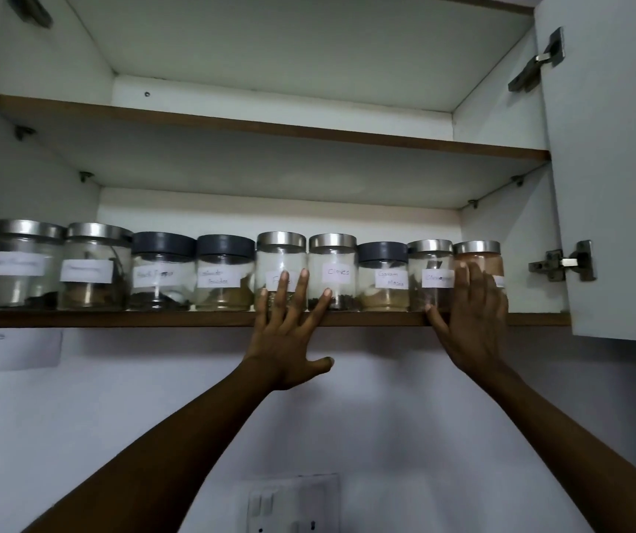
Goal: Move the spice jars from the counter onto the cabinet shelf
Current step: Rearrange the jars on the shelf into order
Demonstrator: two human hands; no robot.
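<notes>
Several labelled glass spice jars stand in one row along the front of the lower cabinet shelf (116, 318). Some have steel lids, some dark grey lids. My left hand (289, 336) is raised flat, fingers spread, its fingertips against a steel-lidded jar (280, 259) and the cloves jar (332, 263). My right hand (472, 321) lies flat with fingers apart over the cinnamon jar (430, 263) and the rightmost jar (478, 255) of reddish-brown powder. Neither hand grips a jar. The counter is out of view.
The upper shelf (270, 126) holds nothing visible. The open cabinet door (616, 167) with two metal hinges hangs at the right. A white wall runs below the shelf, with a switch plate (289, 502) at the bottom centre.
</notes>
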